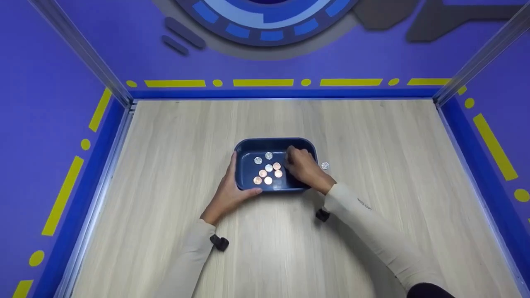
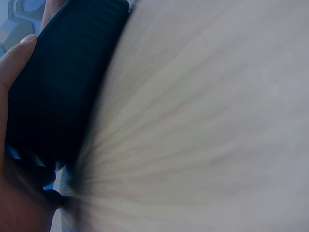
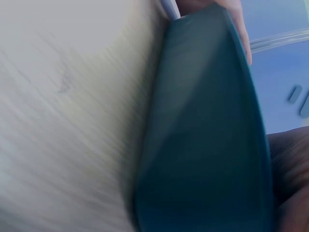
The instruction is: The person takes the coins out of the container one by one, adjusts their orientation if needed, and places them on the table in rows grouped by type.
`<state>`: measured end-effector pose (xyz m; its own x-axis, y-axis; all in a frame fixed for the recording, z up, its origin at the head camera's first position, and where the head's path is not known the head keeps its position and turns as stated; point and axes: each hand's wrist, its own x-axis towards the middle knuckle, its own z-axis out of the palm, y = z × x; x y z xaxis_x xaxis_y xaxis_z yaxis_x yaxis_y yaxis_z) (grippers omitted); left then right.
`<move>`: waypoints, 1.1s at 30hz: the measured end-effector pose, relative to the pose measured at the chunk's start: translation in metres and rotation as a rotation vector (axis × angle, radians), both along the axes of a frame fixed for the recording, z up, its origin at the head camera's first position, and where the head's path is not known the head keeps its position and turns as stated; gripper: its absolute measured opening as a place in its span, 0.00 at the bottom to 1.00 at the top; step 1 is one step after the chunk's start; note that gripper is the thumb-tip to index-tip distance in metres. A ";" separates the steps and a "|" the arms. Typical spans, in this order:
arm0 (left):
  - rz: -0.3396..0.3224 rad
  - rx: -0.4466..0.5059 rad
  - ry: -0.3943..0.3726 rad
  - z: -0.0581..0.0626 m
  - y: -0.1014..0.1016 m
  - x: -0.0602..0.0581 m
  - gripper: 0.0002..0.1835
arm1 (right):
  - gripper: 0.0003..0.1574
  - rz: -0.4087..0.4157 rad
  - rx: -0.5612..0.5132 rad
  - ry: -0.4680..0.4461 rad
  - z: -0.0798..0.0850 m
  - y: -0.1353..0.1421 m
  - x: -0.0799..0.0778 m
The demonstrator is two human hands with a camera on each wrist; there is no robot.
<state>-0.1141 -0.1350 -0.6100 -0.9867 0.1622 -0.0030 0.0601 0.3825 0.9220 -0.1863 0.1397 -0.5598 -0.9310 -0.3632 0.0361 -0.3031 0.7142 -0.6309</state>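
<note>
A dark blue rectangular tray (image 1: 273,141) stands on the table with several silver coins (image 1: 268,155) and copper coins (image 1: 262,173) lying on its floor. My left hand (image 1: 230,187) holds the tray at its near left corner, thumb along the front wall and fingers round the left side. Inside the right part of the tray is my right hand (image 1: 305,169), fingers bent downward; whether they pinch a coin is hidden. One more silver coin (image 1: 325,165) lies on the table just right of the tray. In the right wrist view the tray's outer wall (image 3: 203,125) covers most of that hand.
The wood-patterned table (image 1: 186,136) is bounded by a purple back wall (image 1: 269,68) and side walls with yellow marks. Dark wrist cameras (image 1: 220,243) are strapped to both forearms.
</note>
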 end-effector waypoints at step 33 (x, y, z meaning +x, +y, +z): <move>-0.001 0.022 -0.026 0.001 0.001 0.001 0.80 | 0.08 -0.035 -0.169 0.072 0.032 0.050 0.028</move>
<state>-0.1136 -0.1345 -0.6086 -0.9862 0.1638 -0.0250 0.0366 0.3624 0.9313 -0.1585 0.1897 -0.5275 -0.9359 -0.3134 0.1610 -0.3284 0.6106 -0.7206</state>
